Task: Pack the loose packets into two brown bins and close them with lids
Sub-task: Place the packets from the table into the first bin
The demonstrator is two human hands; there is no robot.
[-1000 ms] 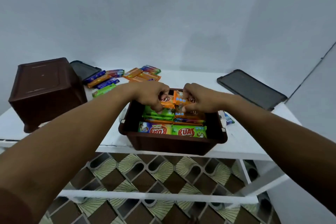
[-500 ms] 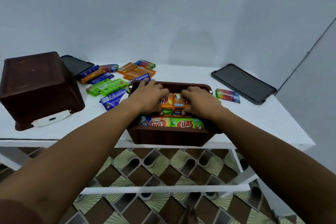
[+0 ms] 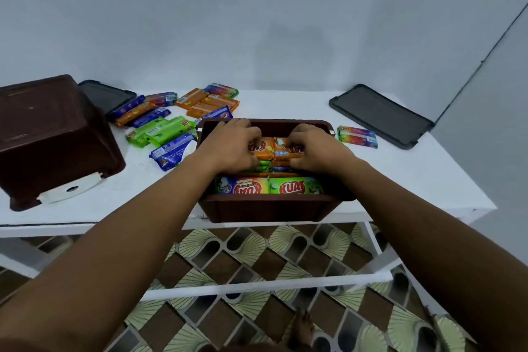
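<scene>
Two orange packets [image 3: 274, 148] lie side by side on top in the brown bin [image 3: 268, 208], long axes left-right. Left hand [image 3: 228, 148] and right hand [image 3: 317, 151] each curl fingers round one. Loose packets [image 3: 160, 131] lie left of bin, nearer left hand.

Light: soft, even light is coming from behind the camera, keeping the white table [image 3: 400, 180] bright.
Shadows: a faint grey shadow is lying on the wall [image 3: 294, 46] behind the open brown bin [image 3: 271, 208].
Glare: a dull sheen is showing on the upturned bin [image 3: 51, 128].
Sharpness: everything is looking slightly soft; the forearms [image 3: 114, 280] are blurring near the bottom edge.
Distortion: the wide lens is bending the table's front edge and stretching the corners.
</scene>
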